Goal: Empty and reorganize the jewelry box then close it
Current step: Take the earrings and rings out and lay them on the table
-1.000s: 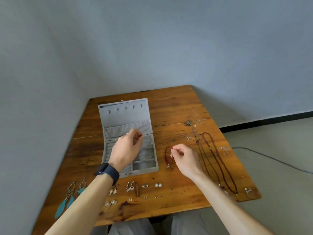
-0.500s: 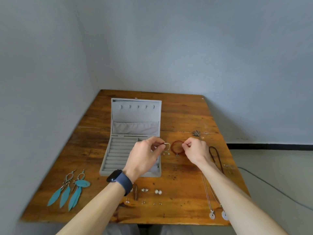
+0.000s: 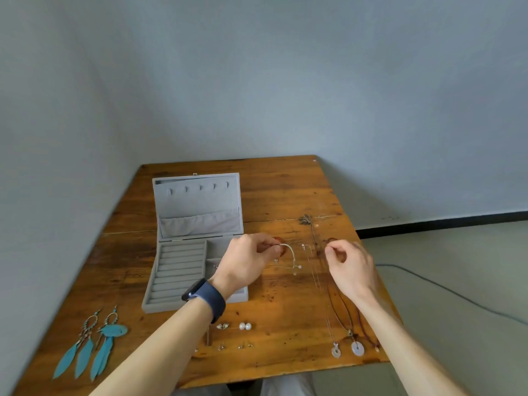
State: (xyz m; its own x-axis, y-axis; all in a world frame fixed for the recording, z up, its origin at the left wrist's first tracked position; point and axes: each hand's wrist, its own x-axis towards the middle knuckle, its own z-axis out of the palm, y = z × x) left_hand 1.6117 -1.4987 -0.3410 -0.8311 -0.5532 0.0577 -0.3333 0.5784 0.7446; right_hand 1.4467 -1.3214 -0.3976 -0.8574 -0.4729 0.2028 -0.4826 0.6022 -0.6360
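A: Head view, the only one we have. What is the left hand (image 3: 248, 260) doing?

B: It is pinching a thin pale chain bracelet (image 3: 290, 254) between thumb and forefinger, just past the right edge of the jewelry box (image 3: 183, 270). The chain is arcing out to the right and drooping toward the table (image 3: 285, 195), with small beads at its low end.

A: And the right hand (image 3: 350, 265)?

B: It is hovering near the long necklaces (image 3: 338, 304) with thumb and forefinger curled close together. I cannot tell whether anything is pinched there.

A: Where is the box?

B: It is sitting open at the left-centre of the table, lid upright against its hinge. The ring rolls on its left look bare; the right compartments are partly hidden behind the wrist, so I cannot say they are empty.

A: So how should this step be done well?

B: My judgement: the bracelet is being laid out with the rest. It is worth lowering the dangling end first, then drawing the hand away so the chain is lying straight, apart from the reddish bracelet (image 3: 281, 247) behind it and the necklace cords beside it.

A: The risk?

B: Tangling, I think. Fine chains are catching easily on cords, and the stud earrings (image 3: 245, 326) and feather earrings (image 3: 91, 348) near the front edge are needing a clear berth too
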